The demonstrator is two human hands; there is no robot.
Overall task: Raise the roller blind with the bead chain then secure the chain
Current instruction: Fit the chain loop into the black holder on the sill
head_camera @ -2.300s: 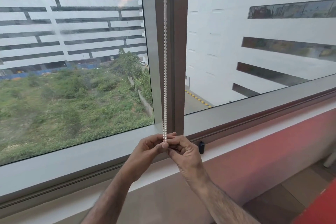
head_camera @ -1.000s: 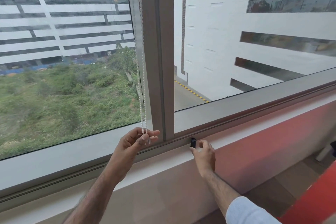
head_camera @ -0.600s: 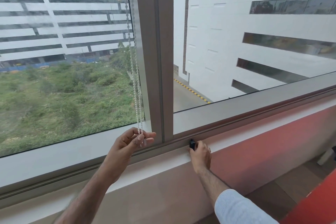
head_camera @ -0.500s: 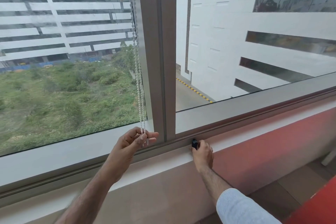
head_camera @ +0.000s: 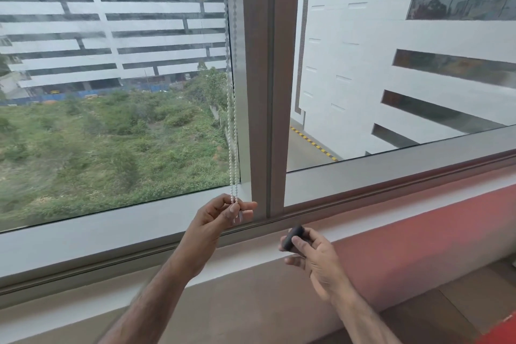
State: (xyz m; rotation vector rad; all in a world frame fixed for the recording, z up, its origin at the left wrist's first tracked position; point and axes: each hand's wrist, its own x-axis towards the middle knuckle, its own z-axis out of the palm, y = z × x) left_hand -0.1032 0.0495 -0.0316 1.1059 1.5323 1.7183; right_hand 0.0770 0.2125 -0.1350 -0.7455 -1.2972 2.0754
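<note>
A white bead chain (head_camera: 232,131) hangs as a double strand in front of the left window pane, just left of the grey mullion (head_camera: 262,86). My left hand (head_camera: 220,215) pinches the bottom loop of the chain between thumb and fingers, near the lower window frame. My right hand (head_camera: 310,251) is lower and to the right, in front of the sill, holding a small black chain clip (head_camera: 291,237) in its fingertips. The roller blind itself is out of view above the frame.
A white sill (head_camera: 391,204) runs under the window, with a red wall band (head_camera: 418,232) below it. Wooden floor (head_camera: 460,310) shows at the lower right. Buildings and green ground lie outside the glass.
My right hand has lifted the black clip off the window frame and drawn it back toward me. My left hand still holds the chain's bottom loop in about the same place.
</note>
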